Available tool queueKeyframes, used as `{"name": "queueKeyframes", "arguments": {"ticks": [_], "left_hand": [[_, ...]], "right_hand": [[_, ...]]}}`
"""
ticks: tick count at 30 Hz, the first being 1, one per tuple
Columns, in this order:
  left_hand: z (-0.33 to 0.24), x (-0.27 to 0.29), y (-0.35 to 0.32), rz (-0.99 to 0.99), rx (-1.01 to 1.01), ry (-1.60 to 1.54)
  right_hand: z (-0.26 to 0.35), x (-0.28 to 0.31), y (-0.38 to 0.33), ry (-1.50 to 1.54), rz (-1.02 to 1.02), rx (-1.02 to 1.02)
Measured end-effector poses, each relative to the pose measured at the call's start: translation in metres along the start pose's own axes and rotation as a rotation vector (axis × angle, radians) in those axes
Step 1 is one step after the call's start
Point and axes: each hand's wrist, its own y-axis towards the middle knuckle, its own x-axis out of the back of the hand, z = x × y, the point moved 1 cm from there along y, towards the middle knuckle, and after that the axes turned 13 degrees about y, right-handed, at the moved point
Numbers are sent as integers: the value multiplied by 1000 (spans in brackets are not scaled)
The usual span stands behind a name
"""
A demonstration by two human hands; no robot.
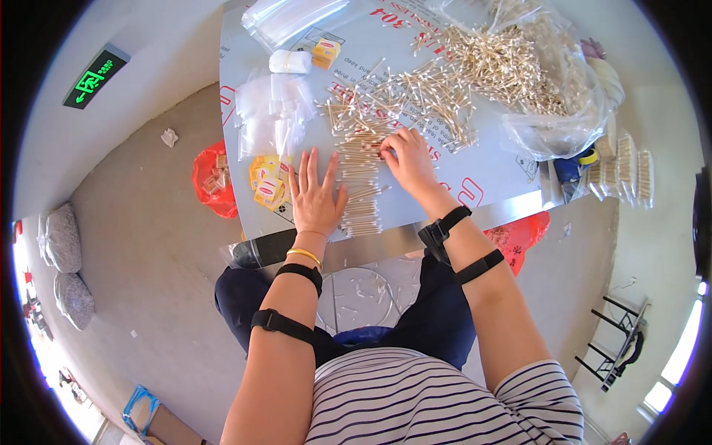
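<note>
A column of cotton swabs [361, 215] lies side by side near the table's front edge, running away from me toward a loose scatter of swabs [437, 96]. My left hand [315, 194] rests flat at the left ends of this column, fingers spread and pointing away from me. At the column's right side my right hand [409, 159] has its fingertips bent and pinched together over the swab ends. Whatever is between those fingertips is too small to make out. Left of my left hand lies a pile of yellow printed cards [268, 182].
Clear plastic bags [274, 111], a white roll [290, 62] and a small yellow box [325, 53] sit on the table's left. A big open bag of swabs [549, 137] fills the far right. Red bags [205, 182] hang or stand beside the table; packed swab bundles [623, 174] are at right.
</note>
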Motion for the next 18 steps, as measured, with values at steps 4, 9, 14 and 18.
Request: {"name": "queueKeyframes", "arguments": {"ticks": [4, 9, 14, 18], "left_hand": [[0, 0, 1, 27, 10, 9], [0, 0, 1, 10, 7, 10], [0, 0, 1, 5, 12, 9], [1, 0, 1, 4, 12, 12]], "right_hand": [[-3, 5, 1, -19, -21, 7], [1, 9, 5, -44, 39, 60], [11, 0, 10, -119, 47, 103], [16, -7, 14, -67, 31, 102]]}}
